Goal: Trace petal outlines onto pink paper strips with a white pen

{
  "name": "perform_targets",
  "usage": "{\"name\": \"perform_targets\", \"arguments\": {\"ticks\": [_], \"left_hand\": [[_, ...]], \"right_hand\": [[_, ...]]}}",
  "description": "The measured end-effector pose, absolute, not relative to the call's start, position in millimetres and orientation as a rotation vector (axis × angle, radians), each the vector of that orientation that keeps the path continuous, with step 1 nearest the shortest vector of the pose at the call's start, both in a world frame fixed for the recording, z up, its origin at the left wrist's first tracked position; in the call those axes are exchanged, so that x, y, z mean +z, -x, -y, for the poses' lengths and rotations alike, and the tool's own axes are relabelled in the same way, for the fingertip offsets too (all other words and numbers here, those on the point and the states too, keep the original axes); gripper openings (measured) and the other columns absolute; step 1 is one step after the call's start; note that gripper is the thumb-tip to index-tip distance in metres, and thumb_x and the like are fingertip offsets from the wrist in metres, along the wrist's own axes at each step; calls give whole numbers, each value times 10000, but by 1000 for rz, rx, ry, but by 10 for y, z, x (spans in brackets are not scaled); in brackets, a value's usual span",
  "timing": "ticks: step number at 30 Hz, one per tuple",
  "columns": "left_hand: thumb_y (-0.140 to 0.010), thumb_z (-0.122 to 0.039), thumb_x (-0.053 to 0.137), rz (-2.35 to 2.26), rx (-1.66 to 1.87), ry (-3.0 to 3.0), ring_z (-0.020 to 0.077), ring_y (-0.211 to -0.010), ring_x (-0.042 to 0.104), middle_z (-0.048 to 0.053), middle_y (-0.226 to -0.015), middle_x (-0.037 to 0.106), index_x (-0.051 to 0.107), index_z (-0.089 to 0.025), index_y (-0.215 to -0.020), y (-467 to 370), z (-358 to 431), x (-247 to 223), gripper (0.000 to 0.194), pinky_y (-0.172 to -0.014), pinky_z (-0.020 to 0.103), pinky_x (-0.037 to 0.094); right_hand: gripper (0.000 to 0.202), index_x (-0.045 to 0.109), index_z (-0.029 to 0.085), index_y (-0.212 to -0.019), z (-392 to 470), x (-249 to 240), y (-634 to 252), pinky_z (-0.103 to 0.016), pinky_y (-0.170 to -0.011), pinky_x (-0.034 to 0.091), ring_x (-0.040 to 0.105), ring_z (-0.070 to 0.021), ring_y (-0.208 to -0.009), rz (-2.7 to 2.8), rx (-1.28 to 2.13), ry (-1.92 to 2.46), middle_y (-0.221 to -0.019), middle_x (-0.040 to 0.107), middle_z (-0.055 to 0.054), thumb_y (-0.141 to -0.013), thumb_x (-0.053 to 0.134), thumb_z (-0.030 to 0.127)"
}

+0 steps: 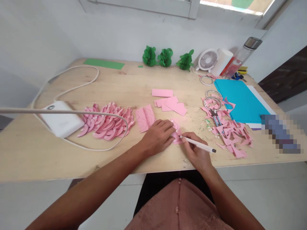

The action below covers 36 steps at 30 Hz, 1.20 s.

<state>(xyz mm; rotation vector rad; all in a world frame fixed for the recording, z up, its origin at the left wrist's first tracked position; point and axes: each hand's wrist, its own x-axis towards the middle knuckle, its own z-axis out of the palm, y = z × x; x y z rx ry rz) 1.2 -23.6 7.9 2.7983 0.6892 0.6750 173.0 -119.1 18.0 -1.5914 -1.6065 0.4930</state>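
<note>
My right hand is closed round a white pen, its tip on a small pink paper that bears drawn curved lines. My left hand lies flat over the left edge of that paper, fingers stretched out and close together. Just beyond my left hand, a folded pink sheet shows drawn outlines too. Several plain pink strips lie behind my hands. A heap of cut pink pieces is on the left.
Pink scraps surround scissors on the right, near tape rolls and blue sheets. A white power bank with a looping cable is left. Green paper figures, a small fan and a bottle stand behind.
</note>
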Motion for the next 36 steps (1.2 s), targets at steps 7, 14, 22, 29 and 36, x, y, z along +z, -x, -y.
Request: {"name": "perform_targets", "arguments": {"ticks": [7, 14, 22, 29, 36], "left_hand": [[-908, -202, 479, -696, 665, -2795, 261, -1127, 548, 117, -1112, 633, 616, -144, -1003, -10, 232, 79, 176, -943, 412, 433], [-911, -202, 468, -694, 670, -2805, 254, -1127, 550, 116, -1108, 635, 612, -154, -989, -10, 229, 73, 170, -940, 411, 433], [-927, -216, 454, -685, 669, -2808, 260, -1139, 549, 122, -1106, 634, 613, -140, -993, -11, 232, 91, 188, -942, 411, 435], [-915, -208, 466, -683, 673, -2812, 258, -1143, 547, 124, -1125, 632, 611, -147, -1005, -8, 231, 82, 181, -948, 416, 433], [-913, -212, 475, -682, 678, -2819, 258, -1137, 547, 121, -1120, 633, 611, -145, -994, -7, 228, 81, 171, -944, 411, 434]], "right_hand": [[113, 629, 209, -928, 1194, 180, -1732, -238, -594, 429, 614, -148, -710, 1603, 507, 1607, -810, 682, -14, -909, 526, 250], [129, 629, 215, -934, 1200, 172, -1732, -237, -564, 416, 608, -144, -691, 1608, 497, 1608, -834, 687, -16, -918, 513, 267], [132, 632, 213, -933, 1193, 171, -1738, -242, -608, 430, 604, -142, -699, 1614, 496, 1611, -834, 685, -13, -921, 517, 275], [126, 631, 217, -929, 1189, 179, -1739, -240, -605, 423, 608, -145, -701, 1624, 486, 1617, -823, 685, -7, -920, 517, 269], [124, 636, 217, -928, 1188, 168, -1739, -246, -636, 435, 616, -150, -722, 1607, 505, 1610, -827, 687, -11, -914, 525, 271]]}}
